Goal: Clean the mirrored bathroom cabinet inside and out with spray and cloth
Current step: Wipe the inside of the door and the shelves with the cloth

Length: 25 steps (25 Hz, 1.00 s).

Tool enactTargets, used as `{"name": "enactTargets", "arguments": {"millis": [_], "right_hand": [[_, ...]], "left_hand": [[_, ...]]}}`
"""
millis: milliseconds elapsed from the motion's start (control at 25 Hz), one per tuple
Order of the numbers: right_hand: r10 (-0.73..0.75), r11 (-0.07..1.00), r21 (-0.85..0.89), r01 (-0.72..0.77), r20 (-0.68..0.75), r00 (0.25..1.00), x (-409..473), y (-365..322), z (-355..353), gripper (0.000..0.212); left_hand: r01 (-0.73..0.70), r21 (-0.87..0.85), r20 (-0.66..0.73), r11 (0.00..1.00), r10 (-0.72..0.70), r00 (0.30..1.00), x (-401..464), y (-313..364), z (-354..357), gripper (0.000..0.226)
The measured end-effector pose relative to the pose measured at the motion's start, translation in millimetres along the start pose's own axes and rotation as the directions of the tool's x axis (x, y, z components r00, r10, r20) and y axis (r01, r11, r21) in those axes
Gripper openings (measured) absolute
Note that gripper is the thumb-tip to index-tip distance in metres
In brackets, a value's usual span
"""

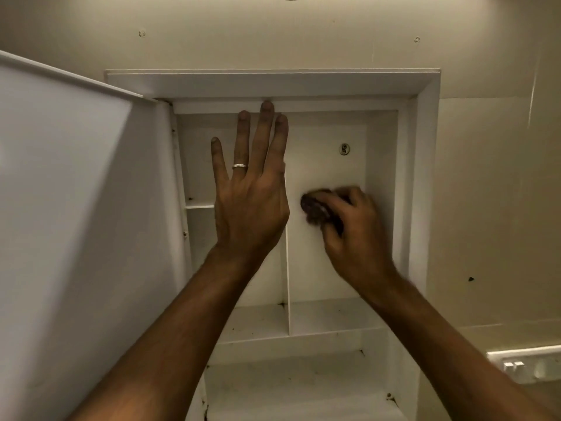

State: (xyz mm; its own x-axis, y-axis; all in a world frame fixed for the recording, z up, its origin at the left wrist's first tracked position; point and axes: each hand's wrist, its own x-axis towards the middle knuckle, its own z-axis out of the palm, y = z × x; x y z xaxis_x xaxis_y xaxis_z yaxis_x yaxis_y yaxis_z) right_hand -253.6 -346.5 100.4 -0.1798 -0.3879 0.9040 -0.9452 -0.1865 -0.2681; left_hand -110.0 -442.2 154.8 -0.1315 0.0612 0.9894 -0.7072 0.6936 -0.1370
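Open white cabinet (423,177), interior being wiped
Left hand (252,202) laid flat, fingers spread, against the divider (287,268); dark cloth (315,208) gripped in right hand (352,226), pressed to the back panel

A home bathroom: recessed white wall cabinet (423,177), wall switch plate (525,364)

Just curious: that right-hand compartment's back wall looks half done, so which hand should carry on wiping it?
The right hand: its grip holds the cloth against that wall. The left hand lies flat, empty.
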Motion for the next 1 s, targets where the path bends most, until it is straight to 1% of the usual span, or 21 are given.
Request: {"name": "enactTargets", "arguments": {"millis": [40, 120, 160, 240, 320, 360, 440, 520, 600, 680, 800, 880, 920, 960, 1000], "right_hand": [[-0.05, 0.996, -0.079, 0.049, -0.013, 0.999, 13, -6, 4, 0.045], [-0.105, 0.973, -0.2, 0.116, 0.064, 0.992, 15, -13, 18, 0.045], [-0.116, 0.965, -0.221, 0.139, 0.112, 0.987, 5, -13, 25, 0.044], [-0.141, 0.967, -0.184, 0.177, 0.193, 0.971, -23, -7, 32, 0.04], [-0.122, 0.975, -0.142, 0.171, 0.305, 0.944, -50, 1, 32, 0.032], [-0.087, 0.977, -0.145, 0.156, 0.397, 0.914, -60, 3, 32, 0.029], [-0.003, 0.974, -0.185, 0.134, 0.579, 0.816, -76, 5, 34, 0.026], [0.062, 0.975, -0.198, 0.098, 0.672, 0.738, -78, 4, 30, 0.029], [0.075, 0.981, -0.176, 0.08, 0.729, 0.681, -70, 0, 24, 0.031], [0.066, 0.986, -0.149, 0.073, 0.759, 0.648, -69, 0, 15, 0.033], [0.012, 0.995, -0.073, 0.064, 0.75, 0.661, -86, 0, -8, 0.035], [-0.036, 0.987, -0.076, 0.14, 0.749, 0.662, -99, -3, -24, 0.036], [-0.052, 0.982, -0.082, 0.173, 0.757, 0.651, -102, -3, -30, 0.036], [-0.051, 0.983, -0.074, 0.17, 0.773, 0.633, -101, -3, -35, 0.037], [-0.034, 0.992, -0.05, 0.118, 0.786, 0.618, -96, -2, -39, 0.036]], "left_hand": [[0.004, 0.0, -0.002, 1.0, -0.004, 1.0, 0, 0, 0, 0.057], [0.011, 0.007, -0.01, 1.0, -0.011, 1.0, -2, -2, 1, 0.057], [0.011, 0.012, -0.01, 1.0, -0.01, 1.0, -2, -2, 2, 0.058], [0.006, 0.015, -0.017, 1.0, -0.006, 1.0, -1, -1, 1, 0.06], [-0.002, 0.014, -0.024, 1.0, 0.002, 1.0, 0, 1, 0, 0.061], [0.0, 0.018, -0.032, 1.0, 0.0, 0.999, 0, 1, 0, 0.061], [0.008, 0.016, -0.045, 1.0, -0.008, 0.999, -2, 0, 2, 0.063], [0.008, 0.018, -0.053, 1.0, -0.007, 0.999, -3, 0, 3, 0.063], [0.01, 0.017, -0.061, 1.0, -0.009, 0.998, -2, 1, 2, 0.064], [0.012, 0.011, -0.058, 1.0, -0.012, 0.998, -1, 1, 3, 0.064], [0.014, 0.019, -0.062, 1.0, -0.013, 0.998, -2, 0, 5, 0.062], [0.011, 0.005, -0.068, 1.0, -0.01, 0.998, -1, -1, 5, 0.061], [0.01, -0.001, -0.07, 1.0, -0.01, 0.997, 0, -1, 5, 0.062], [0.011, -0.002, -0.068, 1.0, -0.011, 0.998, 0, -1, 5, 0.062], [0.014, 0.0, -0.067, 1.0, -0.014, 0.998, 0, 0, 5, 0.063]]}}
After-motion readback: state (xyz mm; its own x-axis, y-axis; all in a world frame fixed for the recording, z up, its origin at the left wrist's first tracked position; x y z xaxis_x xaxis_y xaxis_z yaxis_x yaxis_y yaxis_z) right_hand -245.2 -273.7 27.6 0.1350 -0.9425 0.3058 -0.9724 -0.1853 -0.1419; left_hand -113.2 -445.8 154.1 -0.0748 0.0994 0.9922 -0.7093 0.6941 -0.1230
